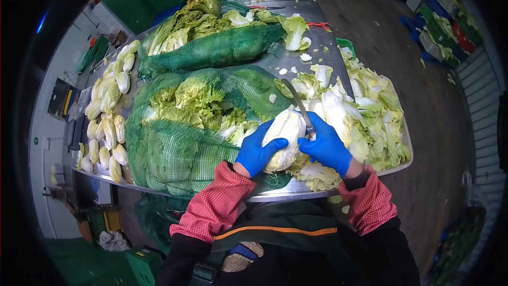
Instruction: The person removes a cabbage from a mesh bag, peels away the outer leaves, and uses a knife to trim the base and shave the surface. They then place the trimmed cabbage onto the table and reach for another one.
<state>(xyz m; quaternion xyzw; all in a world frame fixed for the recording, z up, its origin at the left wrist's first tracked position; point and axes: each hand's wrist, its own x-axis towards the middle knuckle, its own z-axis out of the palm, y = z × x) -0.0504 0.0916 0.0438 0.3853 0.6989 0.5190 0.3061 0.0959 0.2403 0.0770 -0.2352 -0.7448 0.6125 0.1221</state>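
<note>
My left hand, in a blue glove, is closed around the left side of a pale napa cabbage. In my right hand, also gloved in blue, is a knife with a curved blade pointing up and away from me. The blade lies along the cabbage's right side, and my right thumb is close to the cabbage. The knife's handle is mostly hidden in my fingers. Just left of my hands, a green mesh sack lies open with leafy cabbages inside.
Loose trimmed leaves pile up at the right end of the metal table. Trimmed cabbages line the left end. Behind lies a second mesh sack. A red-handled tool is near the far edge. Crates stand at right.
</note>
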